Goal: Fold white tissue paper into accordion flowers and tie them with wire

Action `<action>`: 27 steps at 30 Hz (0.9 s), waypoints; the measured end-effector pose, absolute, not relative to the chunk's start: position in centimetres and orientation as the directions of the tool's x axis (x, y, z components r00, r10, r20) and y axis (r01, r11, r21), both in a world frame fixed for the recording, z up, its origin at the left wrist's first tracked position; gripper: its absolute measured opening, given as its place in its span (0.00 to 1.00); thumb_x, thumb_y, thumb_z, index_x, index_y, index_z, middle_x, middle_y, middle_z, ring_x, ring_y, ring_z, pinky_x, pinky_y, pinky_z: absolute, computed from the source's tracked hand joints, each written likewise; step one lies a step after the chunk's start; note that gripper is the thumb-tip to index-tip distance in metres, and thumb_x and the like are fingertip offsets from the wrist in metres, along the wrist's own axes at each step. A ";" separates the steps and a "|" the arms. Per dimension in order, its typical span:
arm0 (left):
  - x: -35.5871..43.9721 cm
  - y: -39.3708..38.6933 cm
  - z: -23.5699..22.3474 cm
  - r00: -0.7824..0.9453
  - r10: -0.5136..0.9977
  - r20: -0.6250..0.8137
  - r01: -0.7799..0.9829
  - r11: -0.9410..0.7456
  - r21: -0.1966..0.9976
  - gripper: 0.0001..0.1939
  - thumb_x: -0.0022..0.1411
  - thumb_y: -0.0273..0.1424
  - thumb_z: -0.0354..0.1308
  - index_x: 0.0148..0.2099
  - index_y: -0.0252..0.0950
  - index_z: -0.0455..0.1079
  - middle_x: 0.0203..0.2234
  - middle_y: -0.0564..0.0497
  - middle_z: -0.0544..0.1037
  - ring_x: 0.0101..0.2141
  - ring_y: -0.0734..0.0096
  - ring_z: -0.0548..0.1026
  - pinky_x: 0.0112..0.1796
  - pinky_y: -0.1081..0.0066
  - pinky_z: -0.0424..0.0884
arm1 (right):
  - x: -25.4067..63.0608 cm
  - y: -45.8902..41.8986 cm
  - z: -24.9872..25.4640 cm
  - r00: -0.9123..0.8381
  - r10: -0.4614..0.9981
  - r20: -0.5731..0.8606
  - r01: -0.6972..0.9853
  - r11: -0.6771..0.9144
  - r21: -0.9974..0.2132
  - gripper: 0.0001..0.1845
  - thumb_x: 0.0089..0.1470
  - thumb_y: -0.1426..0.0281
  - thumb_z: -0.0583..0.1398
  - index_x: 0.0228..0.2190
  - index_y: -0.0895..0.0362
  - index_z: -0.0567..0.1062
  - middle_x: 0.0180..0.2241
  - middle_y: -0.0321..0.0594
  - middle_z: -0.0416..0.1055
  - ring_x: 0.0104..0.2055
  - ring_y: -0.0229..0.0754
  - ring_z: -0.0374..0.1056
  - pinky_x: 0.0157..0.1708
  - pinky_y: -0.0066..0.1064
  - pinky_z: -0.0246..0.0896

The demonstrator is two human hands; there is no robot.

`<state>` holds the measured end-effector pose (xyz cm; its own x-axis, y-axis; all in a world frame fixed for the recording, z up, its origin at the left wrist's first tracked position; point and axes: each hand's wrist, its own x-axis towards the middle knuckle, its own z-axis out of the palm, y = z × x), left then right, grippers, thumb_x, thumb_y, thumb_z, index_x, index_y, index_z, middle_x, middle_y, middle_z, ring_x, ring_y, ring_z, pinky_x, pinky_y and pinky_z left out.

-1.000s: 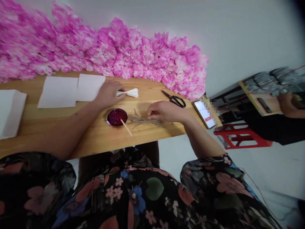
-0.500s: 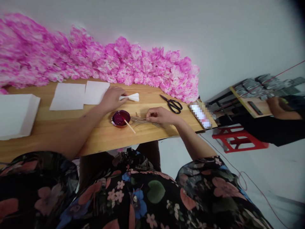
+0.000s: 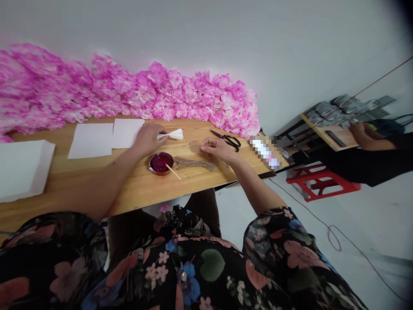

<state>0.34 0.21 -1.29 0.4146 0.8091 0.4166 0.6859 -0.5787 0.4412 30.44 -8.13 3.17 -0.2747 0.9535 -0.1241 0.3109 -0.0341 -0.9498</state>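
Note:
My left hand (image 3: 146, 138) rests on the wooden table (image 3: 135, 185) and pinches the narrow end of a folded white paper fan (image 3: 172, 134). My right hand (image 3: 217, 149) is closed in a pinch just above a bundle of brown twine pieces (image 3: 196, 164); what its fingertips hold is too small to make out. Between my hands stands a small dish of dark red dye (image 3: 161, 163) with a wooden stick (image 3: 172, 172) leaning in it.
Pink paper flowers (image 3: 129, 97) line the table's far edge by the wall. White paper sheets (image 3: 92, 140) and a paper stack (image 3: 21, 168) lie at left. Black scissors (image 3: 229, 140) and a phone (image 3: 265, 153) lie at right. Another person's hand (image 3: 363, 134) works at a separate bench beside a red stool (image 3: 319, 185).
My right hand has lifted slightly off the twine bundle and moved a little towards the far side. My left hand still pinches the paper fan. The camera view has shifted.

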 end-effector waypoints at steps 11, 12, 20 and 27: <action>0.4 0.1 -1.1 0.401 0.813 0.423 0.688 -0.572 0.447 0.12 0.61 0.39 0.56 0.40 0.39 0.77 0.40 0.43 0.85 0.43 0.51 0.78 0.47 0.55 0.71 | 29.3 -7.1 4.2 -0.100 0.995 -0.020 0.102 -0.010 -0.995 0.22 0.40 0.55 0.75 0.29 0.57 0.78 0.28 0.34 0.77 0.32 0.34 0.70 0.39 0.29 0.65; 0.4 0.1 -1.1 0.391 0.817 0.423 0.690 -0.565 0.452 0.12 0.61 0.39 0.56 0.40 0.39 0.77 0.40 0.43 0.85 0.43 0.51 0.79 0.46 0.55 0.71 | 28.9 -6.8 4.4 -0.090 0.996 -0.003 0.080 0.004 -0.997 0.22 0.41 0.55 0.76 0.29 0.57 0.78 0.28 0.34 0.76 0.32 0.34 0.70 0.39 0.29 0.66; 0.8 -0.3 -0.4 0.270 0.865 0.423 0.707 -0.476 0.523 0.09 0.62 0.38 0.57 0.38 0.40 0.75 0.36 0.44 0.84 0.40 0.52 0.79 0.43 0.56 0.72 | 23.8 -3.5 6.3 -0.123 0.992 -0.005 -0.158 -0.025 -0.987 0.25 0.41 0.52 0.77 0.28 0.54 0.73 0.26 0.30 0.73 0.31 0.33 0.70 0.32 0.25 0.67; 0.7 -0.2 -0.1 0.122 0.877 0.465 0.731 -0.396 0.555 0.07 0.62 0.35 0.56 0.39 0.39 0.74 0.38 0.45 0.84 0.41 0.54 0.79 0.47 0.56 0.71 | 19.6 -2.3 4.4 -0.255 0.935 -0.245 -0.192 -0.297 -0.935 0.21 0.43 0.60 0.78 0.28 0.56 0.75 0.24 0.29 0.73 0.26 0.30 0.68 0.24 0.21 0.62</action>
